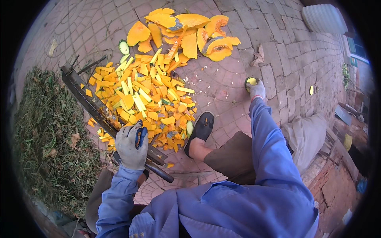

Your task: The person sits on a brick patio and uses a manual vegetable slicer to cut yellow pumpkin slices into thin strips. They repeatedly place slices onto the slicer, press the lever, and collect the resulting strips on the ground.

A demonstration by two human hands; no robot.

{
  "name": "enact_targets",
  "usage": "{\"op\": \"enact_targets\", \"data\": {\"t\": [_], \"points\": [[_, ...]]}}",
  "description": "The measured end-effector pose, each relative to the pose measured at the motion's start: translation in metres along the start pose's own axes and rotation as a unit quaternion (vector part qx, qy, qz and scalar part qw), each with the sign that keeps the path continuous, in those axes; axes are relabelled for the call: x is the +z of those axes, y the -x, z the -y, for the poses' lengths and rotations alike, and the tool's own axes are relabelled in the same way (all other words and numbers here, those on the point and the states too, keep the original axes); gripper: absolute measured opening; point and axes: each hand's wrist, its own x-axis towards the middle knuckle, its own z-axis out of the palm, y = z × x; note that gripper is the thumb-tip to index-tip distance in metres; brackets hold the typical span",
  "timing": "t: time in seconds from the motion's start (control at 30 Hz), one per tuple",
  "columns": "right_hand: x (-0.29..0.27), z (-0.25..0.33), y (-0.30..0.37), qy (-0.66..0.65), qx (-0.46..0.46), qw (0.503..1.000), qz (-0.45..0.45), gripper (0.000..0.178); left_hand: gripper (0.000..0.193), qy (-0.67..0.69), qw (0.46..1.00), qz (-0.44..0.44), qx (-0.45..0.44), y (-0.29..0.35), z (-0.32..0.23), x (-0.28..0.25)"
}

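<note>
My gloved right hand [257,90] reaches forward and grips a squash piece [251,81] with yellow flesh and dark green rind, low over the paving. On the left, my gloved left hand [133,146] is curled above the lower part of a long metal lever cutter [92,106]. Its fingertips look blue and dirty; what they close on, if anything, is hidden. The cutter's pipe handle [160,171] sticks out below that hand. A heap of chopped pumpkin [149,97], orange and pale yellow, lies beside the cutter. Larger pumpkin slabs [189,49] are piled beyond it.
Cut grass [51,146] covers the ground left of the cutter. My shoe [201,129] stands at the heap's right edge. Another squash piece [311,90] lies farther right on the brick paving [279,59]. A green-skinned piece [124,47] rests near the slabs. Boards [343,152] are at the right.
</note>
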Motion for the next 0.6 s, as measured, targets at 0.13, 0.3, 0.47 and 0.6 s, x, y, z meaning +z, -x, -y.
{"op": "enact_targets", "data": {"t": [0.13,0.3,0.47,0.6], "points": [[0.002,0.057,0.032,0.077,0.049,0.988,-0.127,0.052,0.027,-0.003,0.999,0.008,-0.033,-0.001,-0.003,0.000],[0.017,0.116,0.076,-0.041,-0.049,0.997,-0.039,0.022,0.025,-0.013,0.999,-0.024,-0.024,0.000,-0.002,0.005],[0.058,0.188,0.213,-0.172,-0.168,0.951,0.195,0.033,0.032,-0.054,0.998,-0.032,-0.015,0.005,0.006,0.015],[-0.003,0.235,0.345,-0.334,-0.165,0.895,0.245,0.038,0.039,-0.080,0.996,0.021,-0.038,0.012,0.004,0.009]]}}
